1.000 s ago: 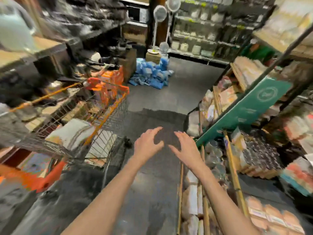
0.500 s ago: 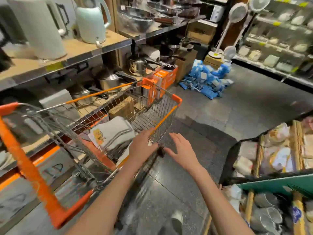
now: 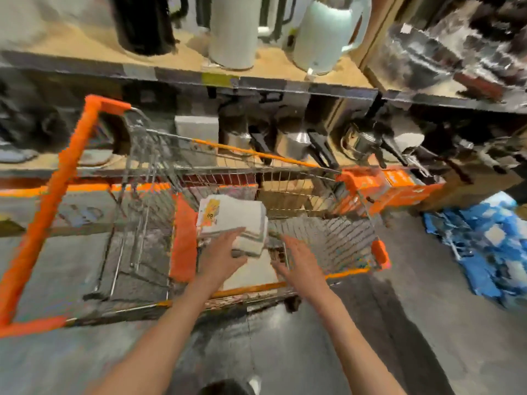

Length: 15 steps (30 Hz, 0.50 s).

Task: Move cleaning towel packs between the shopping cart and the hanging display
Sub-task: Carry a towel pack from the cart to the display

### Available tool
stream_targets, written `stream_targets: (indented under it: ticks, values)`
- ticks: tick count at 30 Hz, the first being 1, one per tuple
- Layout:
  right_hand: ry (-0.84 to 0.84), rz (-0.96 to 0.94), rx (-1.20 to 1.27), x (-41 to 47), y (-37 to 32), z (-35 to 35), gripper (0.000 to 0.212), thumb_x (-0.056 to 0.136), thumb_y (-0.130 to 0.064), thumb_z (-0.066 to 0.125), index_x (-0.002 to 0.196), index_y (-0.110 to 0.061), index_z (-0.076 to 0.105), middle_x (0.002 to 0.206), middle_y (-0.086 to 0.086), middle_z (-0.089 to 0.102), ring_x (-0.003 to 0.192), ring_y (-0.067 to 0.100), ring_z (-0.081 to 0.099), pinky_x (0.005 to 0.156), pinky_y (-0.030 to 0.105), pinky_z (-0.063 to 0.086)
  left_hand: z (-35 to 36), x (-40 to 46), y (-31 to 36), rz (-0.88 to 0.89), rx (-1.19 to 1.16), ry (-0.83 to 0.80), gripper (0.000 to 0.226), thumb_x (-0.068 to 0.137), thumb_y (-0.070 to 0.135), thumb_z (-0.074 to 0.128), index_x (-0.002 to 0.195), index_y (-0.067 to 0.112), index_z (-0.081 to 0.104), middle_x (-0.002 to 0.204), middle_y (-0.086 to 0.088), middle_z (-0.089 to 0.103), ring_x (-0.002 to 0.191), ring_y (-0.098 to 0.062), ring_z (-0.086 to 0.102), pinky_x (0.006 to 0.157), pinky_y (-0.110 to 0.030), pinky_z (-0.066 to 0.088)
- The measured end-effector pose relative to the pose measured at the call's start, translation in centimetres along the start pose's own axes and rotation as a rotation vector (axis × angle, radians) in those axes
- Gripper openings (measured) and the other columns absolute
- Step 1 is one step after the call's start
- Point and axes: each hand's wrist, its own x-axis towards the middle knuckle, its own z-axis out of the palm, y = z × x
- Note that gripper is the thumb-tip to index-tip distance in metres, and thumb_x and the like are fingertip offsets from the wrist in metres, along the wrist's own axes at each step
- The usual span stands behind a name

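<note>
Left hand (image 3: 221, 256) is reaching into the shopping cart (image 3: 380, 253), fingers loosely straight and laid on the near edge of the towel pack (image 3: 233, 220), not curled round it. Right hand (image 3: 299, 259) hovers beside it, fingers spread, holding nothing. Pack's yellow label is too blurry to read. Kettles (image 3: 325, 32) on the shelf (image 3: 256, 81) behind.

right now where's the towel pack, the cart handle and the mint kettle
towel pack (image 3: 233, 216), head view, top face
cart handle (image 3: 61, 178), head view, orange bar
mint kettle (image 3: 325, 35), head view, body
</note>
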Motion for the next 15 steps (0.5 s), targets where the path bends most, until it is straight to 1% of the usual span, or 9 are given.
stream_targets:
  ticks: [2, 3, 5, 6, 7, 9, 10, 12, 15]
  values:
    - [-0.064, -0.054, 0.04, 2.7, 0.2, 0.9, 0.076, 0.084, -0.054, 0.054, 0.144, -0.014, 0.031, 0.148, 0.007, 0.036, 0.138, 0.026, 0.031, 0.113, 0.037, 0.027, 0.2, 0.2, -1.5, -0.09, -0.071, 0.036, 0.062, 0.081, 0.023, 0.066, 0.137, 0.034, 0.041, 0.136, -0.001, 0.048, 0.122, -0.022, 0.046, 0.093, -0.033, 0.043]
    - [-0.102, -0.08, 0.054, 3.9, 0.1, 1.3, 0.075, 0.084, -0.054, 0.054, 0.144, -0.015, 0.031, 0.148, 0.006, 0.035, 0.138, 0.025, 0.03, 0.113, 0.037, 0.027, 0.1, 0.2, -2.2, -0.126, -0.119, 0.035, 0.062, 0.082, 0.019, 0.066, 0.137, 0.032, 0.041, 0.135, -0.001, 0.048, 0.121, -0.021, 0.046, 0.091, -0.028, 0.041]
    - [-0.194, -0.158, 0.052, 6.0, -0.4, 2.5, 0.069, 0.088, -0.044, 0.057, 0.145, -0.015, 0.03, 0.149, 0.004, 0.033, 0.138, 0.023, 0.029, 0.113, 0.036, 0.028, -0.1, 0.4, -3.8, -0.169, -0.201, 0.024, 0.064, 0.081, 0.012, 0.067, 0.136, 0.03, 0.039, 0.133, -0.004, 0.047, 0.122, -0.021, 0.045, 0.087, -0.019, 0.034]
    - [-0.233, -0.204, 0.037, 7.1, -0.5, 3.3, 0.068, 0.089, -0.04, 0.059, 0.146, -0.016, 0.029, 0.15, 0.003, 0.032, 0.139, 0.022, 0.029, 0.113, 0.035, 0.027, -0.3, 0.5, -4.7, -0.183, -0.226, 0.018, 0.067, 0.08, 0.011, 0.068, 0.135, 0.032, 0.038, 0.132, -0.005, 0.047, 0.123, -0.021, 0.044, 0.087, -0.017, 0.032]
    - [-0.279, -0.231, 0.019, 8.2, -0.6, 4.1, 0.068, 0.09, -0.039, 0.059, 0.146, -0.016, 0.028, 0.151, 0.002, 0.03, 0.139, 0.021, 0.028, 0.113, 0.034, 0.026, -0.6, 0.5, -5.5, -0.201, -0.23, 0.011, 0.07, 0.079, 0.011, 0.07, 0.136, 0.034, 0.037, 0.131, -0.005, 0.047, 0.123, -0.021, 0.044, 0.089, -0.018, 0.032]
    - [-0.36, -0.275, -0.01, 10.3, -0.7, 6.0, 0.07, 0.089, -0.039, 0.06, 0.147, -0.018, 0.026, 0.153, 0.001, 0.028, 0.14, 0.018, 0.026, 0.112, 0.03, 0.023, -1.0, 0.5, -7.0, -0.23, -0.21, 0.012, 0.075, 0.078, 0.018, 0.071, 0.139, 0.04, 0.035, 0.137, 0.002, 0.043, 0.127, -0.016, 0.04, 0.099, -0.025, 0.035]
    - [-0.39, -0.292, -0.016, 11.3, -0.8, 7.1, 0.071, 0.089, -0.039, 0.06, 0.147, -0.018, 0.026, 0.153, 0.0, 0.028, 0.14, 0.017, 0.026, 0.112, 0.029, 0.023, -1.1, 0.5, -7.5, -0.249, -0.202, 0.004, 0.076, 0.079, 0.024, 0.071, 0.14, 0.044, 0.032, 0.142, 0.006, 0.039, 0.13, -0.013, 0.037, 0.104, -0.03, 0.035]
    - [-0.46, -0.298, 0.005, 13.0, -1.0, 9.1, 0.072, 0.088, -0.037, 0.062, 0.147, -0.019, 0.026, 0.152, 0.001, 0.03, 0.138, 0.017, 0.028, 0.11, 0.028, 0.025, -1.0, 1.0, -8.2, -0.28, -0.194, -0.031, 0.076, 0.081, 0.03, 0.069, 0.142, 0.046, 0.026, 0.146, 0.01, 0.033, 0.132, -0.01, 0.034, 0.108, -0.036, 0.035]
    - [-0.566, -0.29, 0.025, 15.2, -0.9, 12.1, 0.076, 0.084, -0.034, 0.067, 0.146, -0.021, 0.025, 0.149, 0.001, 0.034, 0.136, 0.019, 0.032, 0.108, 0.032, 0.03, -0.2, 2.2, -9.0, -0.24, -0.104, -0.14, 0.078, 0.081, 0.028, 0.067, 0.142, 0.045, 0.023, 0.149, 0.008, 0.028, 0.134, -0.014, 0.032, 0.109, -0.035, 0.032]
